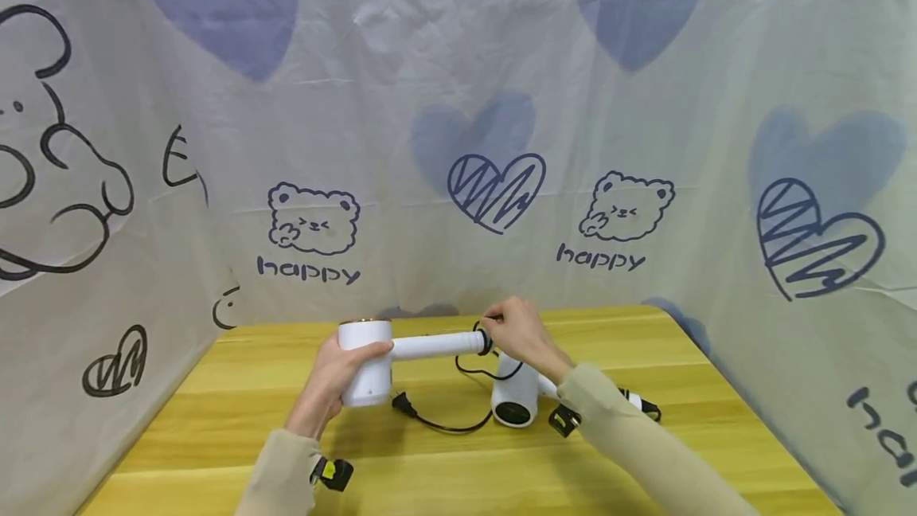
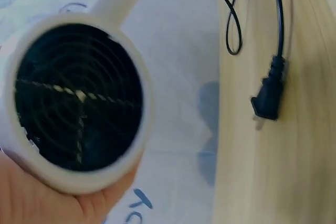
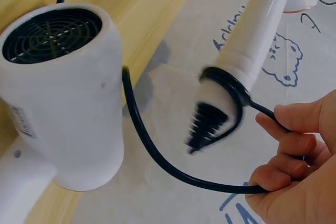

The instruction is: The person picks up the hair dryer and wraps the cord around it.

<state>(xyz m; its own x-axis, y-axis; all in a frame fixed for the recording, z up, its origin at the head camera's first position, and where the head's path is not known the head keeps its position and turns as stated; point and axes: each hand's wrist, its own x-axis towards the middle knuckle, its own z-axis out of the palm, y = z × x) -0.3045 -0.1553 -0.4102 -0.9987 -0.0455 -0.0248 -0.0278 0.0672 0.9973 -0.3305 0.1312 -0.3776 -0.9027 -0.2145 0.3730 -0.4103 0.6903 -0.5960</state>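
My left hand (image 1: pixel 342 369) grips a white hair dryer (image 1: pixel 367 373) by its barrel, raised above the table with the handle pointing right. In the left wrist view, its round dark grille (image 2: pixel 79 98) faces the camera. Fingers of my right hand (image 1: pixel 517 330) pinch the black cord (image 3: pixel 262 110) near the end of that handle. Seen from the right wrist, the cord loops around the handle end beside the ribbed cord sleeve (image 3: pixel 205 127). Another length of cord (image 3: pixel 173 174) runs through the lower fingers of the same hand.
A second white hair dryer (image 1: pixel 513 396) lies on the wooden table (image 1: pixel 430 476), under the right forearm. A black two-pin plug (image 1: pixel 403 404) lies to its left. Printed cloth (image 1: pixel 401 142) stands behind and on both sides of the table.
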